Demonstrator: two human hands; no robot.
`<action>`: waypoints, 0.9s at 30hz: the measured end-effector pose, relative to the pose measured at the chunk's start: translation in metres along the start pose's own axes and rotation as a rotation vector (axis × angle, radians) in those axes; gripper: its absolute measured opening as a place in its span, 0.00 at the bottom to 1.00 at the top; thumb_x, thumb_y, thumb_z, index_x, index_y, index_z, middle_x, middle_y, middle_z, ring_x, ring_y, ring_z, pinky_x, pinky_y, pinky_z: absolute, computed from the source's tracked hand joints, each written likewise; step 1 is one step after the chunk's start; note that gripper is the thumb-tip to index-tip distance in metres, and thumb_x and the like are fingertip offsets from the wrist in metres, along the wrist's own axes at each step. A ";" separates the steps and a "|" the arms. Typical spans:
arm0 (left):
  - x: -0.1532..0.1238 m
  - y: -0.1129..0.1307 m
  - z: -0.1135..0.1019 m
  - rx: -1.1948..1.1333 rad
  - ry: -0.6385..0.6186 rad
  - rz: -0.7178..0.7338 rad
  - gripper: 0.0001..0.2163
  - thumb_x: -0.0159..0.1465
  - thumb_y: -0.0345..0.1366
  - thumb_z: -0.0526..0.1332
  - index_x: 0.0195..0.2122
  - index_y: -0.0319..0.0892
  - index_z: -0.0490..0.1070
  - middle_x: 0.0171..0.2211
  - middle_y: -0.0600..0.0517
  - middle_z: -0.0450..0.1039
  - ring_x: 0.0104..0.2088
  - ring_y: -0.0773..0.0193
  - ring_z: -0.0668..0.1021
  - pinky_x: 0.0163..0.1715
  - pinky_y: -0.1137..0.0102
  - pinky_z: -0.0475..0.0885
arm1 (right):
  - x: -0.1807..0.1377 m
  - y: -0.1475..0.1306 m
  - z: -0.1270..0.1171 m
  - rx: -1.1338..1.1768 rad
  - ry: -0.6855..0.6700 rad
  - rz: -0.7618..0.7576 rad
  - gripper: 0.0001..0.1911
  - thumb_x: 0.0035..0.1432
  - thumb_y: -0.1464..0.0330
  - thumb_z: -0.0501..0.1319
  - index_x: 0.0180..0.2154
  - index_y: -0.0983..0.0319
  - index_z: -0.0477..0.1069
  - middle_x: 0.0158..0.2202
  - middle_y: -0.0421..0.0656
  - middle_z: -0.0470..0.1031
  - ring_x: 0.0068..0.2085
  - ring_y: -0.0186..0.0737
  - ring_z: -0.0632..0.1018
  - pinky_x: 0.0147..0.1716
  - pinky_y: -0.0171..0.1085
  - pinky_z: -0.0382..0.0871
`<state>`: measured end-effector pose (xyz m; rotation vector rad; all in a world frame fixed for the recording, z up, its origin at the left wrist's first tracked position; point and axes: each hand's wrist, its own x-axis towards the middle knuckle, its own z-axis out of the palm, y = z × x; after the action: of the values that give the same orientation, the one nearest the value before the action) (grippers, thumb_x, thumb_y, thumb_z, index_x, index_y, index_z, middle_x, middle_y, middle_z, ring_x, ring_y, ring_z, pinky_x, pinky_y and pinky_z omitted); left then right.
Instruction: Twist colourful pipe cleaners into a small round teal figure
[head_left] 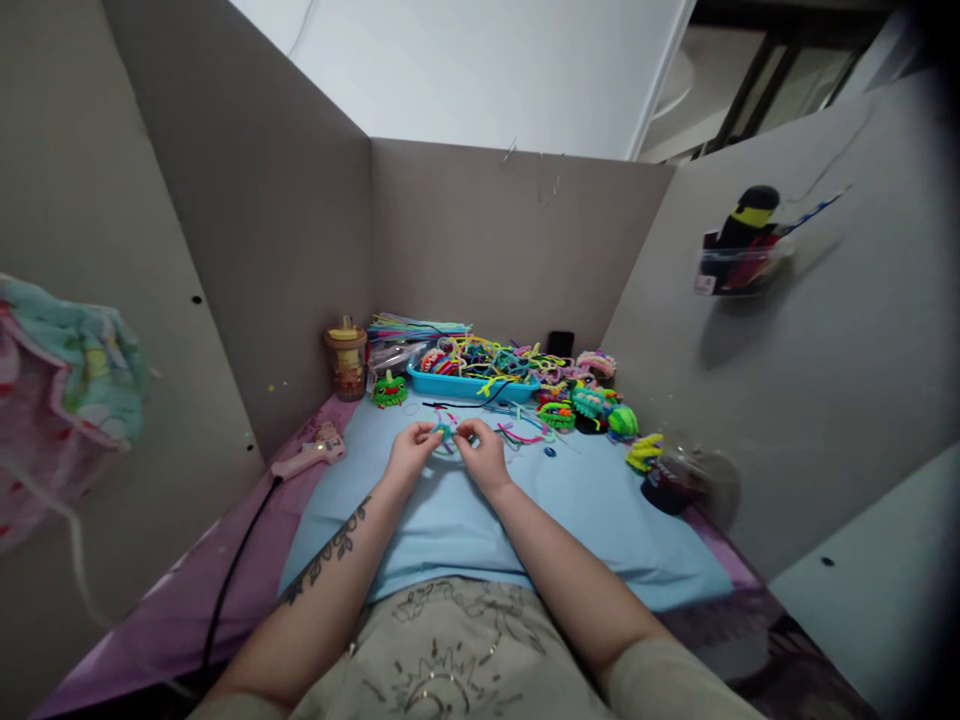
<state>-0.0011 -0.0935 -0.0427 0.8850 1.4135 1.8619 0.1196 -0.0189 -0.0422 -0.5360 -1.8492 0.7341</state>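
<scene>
Over the light blue cloth [480,540], my left hand [411,452] pinches a small teal fuzzy piece [445,433], which looks like bent pipe cleaner. My right hand [485,455] meets it from the other side, thumb and fingers closed on the same piece. Its exact shape is too small to make out. Pink and purple strands show just behind and below my fingers. Loose pipe cleaners [521,437] lie to the right of my right hand, along with a small dark blue oval [550,452].
Behind my hands stands a blue tray [472,388] heaped with colourful pipe cleaners. A green fuzzy figure [389,389] and a lidded cup [346,360] are left; several fuzzy figures [589,400] and a dark cup [671,482] right. A pink glue gun [311,453] trails a black cable. Grey panels enclose three sides.
</scene>
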 end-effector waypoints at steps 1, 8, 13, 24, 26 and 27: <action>0.000 0.001 0.000 -0.005 -0.001 -0.011 0.19 0.42 0.43 0.69 0.31 0.37 0.70 0.17 0.56 0.69 0.18 0.72 0.69 0.20 0.76 0.60 | 0.000 0.000 0.000 -0.013 0.004 -0.023 0.02 0.50 0.70 0.58 0.28 0.61 0.69 0.28 0.41 0.72 0.32 0.38 0.73 0.36 0.37 0.66; 0.001 -0.002 -0.001 -0.029 -0.010 -0.006 0.20 0.42 0.43 0.70 0.32 0.37 0.69 0.19 0.56 0.70 0.20 0.72 0.70 0.21 0.77 0.61 | 0.000 0.000 -0.001 -0.018 0.006 -0.078 0.05 0.51 0.70 0.59 0.30 0.60 0.74 0.29 0.42 0.75 0.33 0.39 0.74 0.37 0.38 0.68; 0.001 -0.004 -0.001 -0.021 -0.007 0.032 0.20 0.42 0.44 0.70 0.32 0.38 0.69 0.22 0.54 0.73 0.23 0.69 0.73 0.25 0.75 0.65 | 0.001 -0.001 -0.002 0.029 -0.030 -0.035 0.07 0.50 0.71 0.58 0.31 0.60 0.75 0.30 0.43 0.75 0.34 0.39 0.75 0.36 0.38 0.68; -0.002 0.001 0.000 0.048 0.005 0.084 0.17 0.44 0.42 0.69 0.31 0.38 0.69 0.23 0.54 0.72 0.24 0.68 0.73 0.26 0.74 0.65 | 0.003 0.004 0.002 0.020 -0.128 0.024 0.06 0.48 0.72 0.55 0.27 0.61 0.71 0.27 0.40 0.70 0.30 0.37 0.71 0.32 0.35 0.65; -0.003 0.002 0.000 0.067 0.007 0.092 0.16 0.44 0.41 0.68 0.30 0.38 0.69 0.23 0.54 0.72 0.25 0.67 0.73 0.26 0.74 0.65 | 0.003 0.005 0.001 0.004 -0.143 0.013 0.06 0.48 0.73 0.55 0.26 0.61 0.69 0.26 0.40 0.69 0.30 0.37 0.70 0.31 0.35 0.64; -0.003 0.002 0.001 0.077 0.007 0.093 0.16 0.44 0.41 0.68 0.30 0.38 0.70 0.23 0.54 0.71 0.24 0.67 0.73 0.26 0.74 0.65 | 0.003 0.005 0.001 -0.006 -0.153 0.006 0.06 0.48 0.73 0.54 0.26 0.61 0.69 0.26 0.39 0.68 0.30 0.37 0.70 0.31 0.35 0.64</action>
<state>0.0008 -0.0959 -0.0409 0.9982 1.4799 1.8915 0.1178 -0.0135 -0.0444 -0.5006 -1.9925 0.7924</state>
